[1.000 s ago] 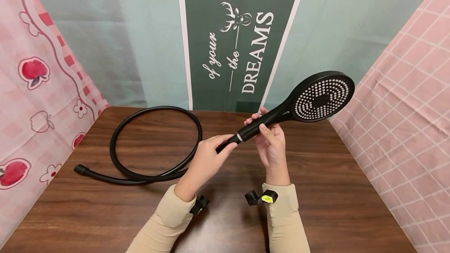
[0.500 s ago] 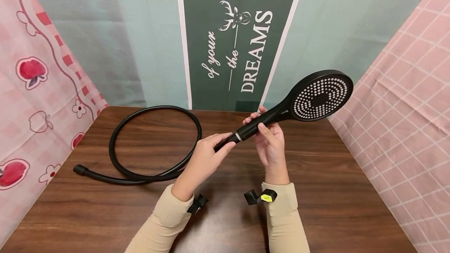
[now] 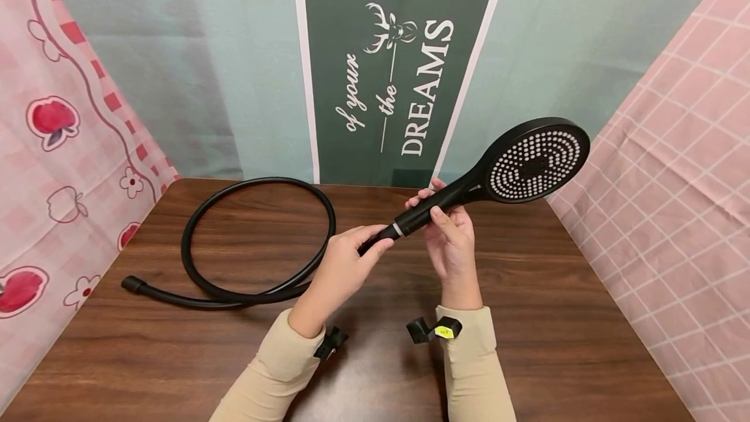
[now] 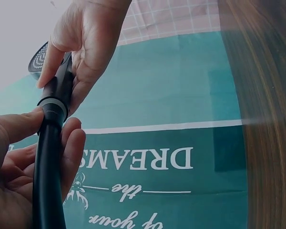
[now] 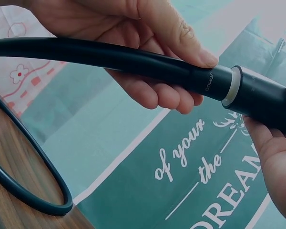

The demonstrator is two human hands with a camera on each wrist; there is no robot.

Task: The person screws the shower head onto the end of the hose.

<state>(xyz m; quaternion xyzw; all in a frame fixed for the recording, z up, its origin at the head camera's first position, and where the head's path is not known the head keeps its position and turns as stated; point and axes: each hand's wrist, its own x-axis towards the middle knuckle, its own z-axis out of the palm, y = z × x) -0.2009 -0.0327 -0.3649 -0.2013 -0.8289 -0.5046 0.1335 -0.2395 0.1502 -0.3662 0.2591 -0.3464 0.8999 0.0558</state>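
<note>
A black shower head (image 3: 536, 160) with pale nozzles points up and to the right above the table. My right hand (image 3: 454, 239) grips its handle (image 3: 430, 210), thumb in front and fingers behind. Just below, my left hand (image 3: 346, 266) pinches the end fitting of a black shower hose (image 5: 148, 64), thumb on one side and fingers beneath. Fitting and handle meet in line, and a light ring (image 5: 232, 87) shows at the joint in the right wrist view. The rest of the hose lies looped on the table, its free end (image 3: 135, 284) at the left.
The brown wooden table (image 3: 527, 344) is bounded by a green lettered cloth (image 3: 375, 83) behind. A pink fruit-print cloth (image 3: 53, 200) hangs at the left and a pink checked cloth (image 3: 674, 181) at the right.
</note>
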